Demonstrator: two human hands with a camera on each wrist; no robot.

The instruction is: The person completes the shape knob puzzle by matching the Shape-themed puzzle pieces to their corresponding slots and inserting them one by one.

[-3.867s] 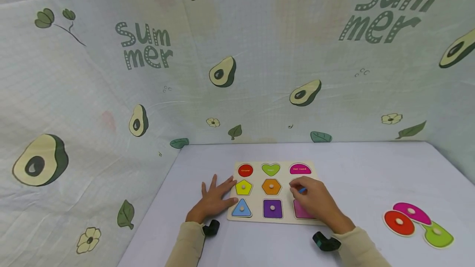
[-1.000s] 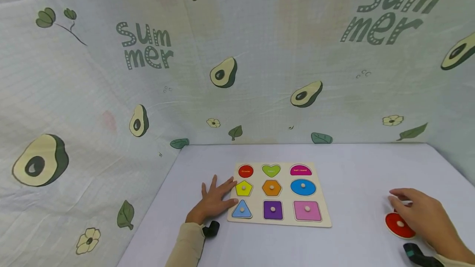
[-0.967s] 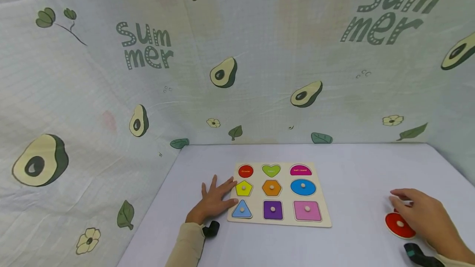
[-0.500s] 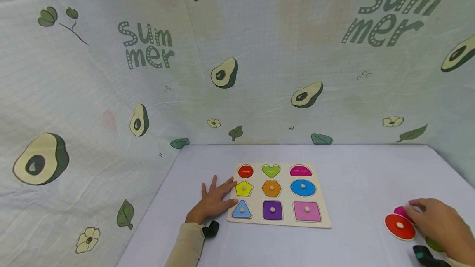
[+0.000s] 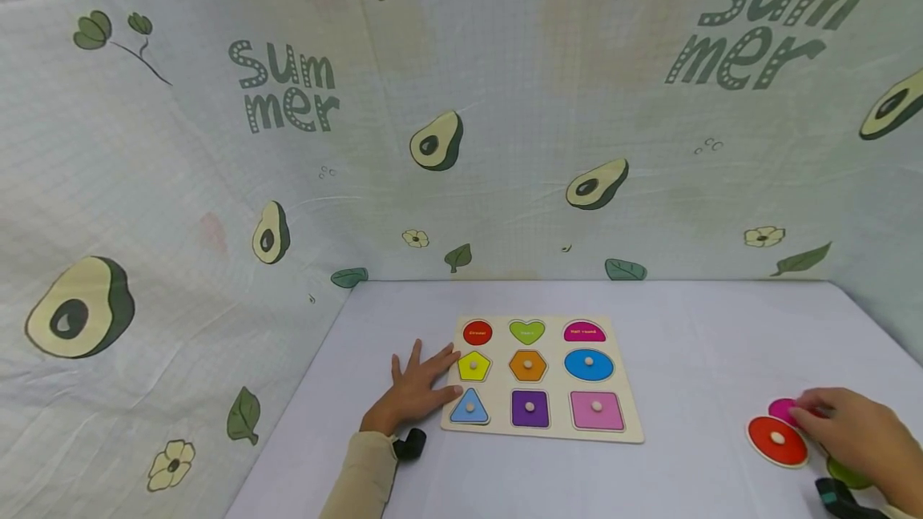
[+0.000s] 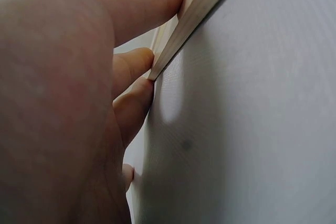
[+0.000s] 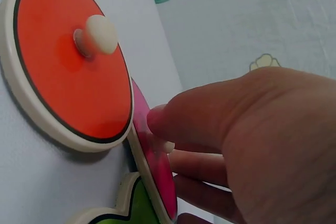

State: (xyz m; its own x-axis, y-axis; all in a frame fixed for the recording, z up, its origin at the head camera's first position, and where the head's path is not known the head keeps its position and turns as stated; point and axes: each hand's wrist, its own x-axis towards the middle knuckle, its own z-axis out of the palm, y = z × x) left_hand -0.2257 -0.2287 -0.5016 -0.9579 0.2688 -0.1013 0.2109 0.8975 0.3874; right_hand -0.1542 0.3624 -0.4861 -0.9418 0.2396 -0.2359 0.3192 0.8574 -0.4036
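My left hand (image 5: 413, 395) lies flat with fingers spread at the left edge of a wooden shape-puzzle board (image 5: 500, 383). In the left wrist view its thumb and fingertips touch the board's side (image 6: 184, 30). Far to the right, my right hand (image 5: 854, 435) pinches the magenta half-round puzzle piece (image 7: 152, 161) at its small knob (image 7: 169, 147). Most of that piece is hidden by the hand in the head view. Close against it lie a red circle piece (image 5: 784, 456) and a green heart piece (image 5: 845, 473), the heart partly covered by the hand.
Knobbed pieces sit in the board's lower two rows, among them a blue oval (image 5: 577, 367) and a purple square (image 5: 530, 418). The top row shows printed recesses, including a red circle recess (image 5: 477, 333). A printed cloth (image 5: 505, 183) hangs behind the white table (image 5: 692, 391).
The right hand left the blue oval on the board, reached right to the loose pieces and settled on the half-round one, which has shifted slightly. The left hand has stayed put.
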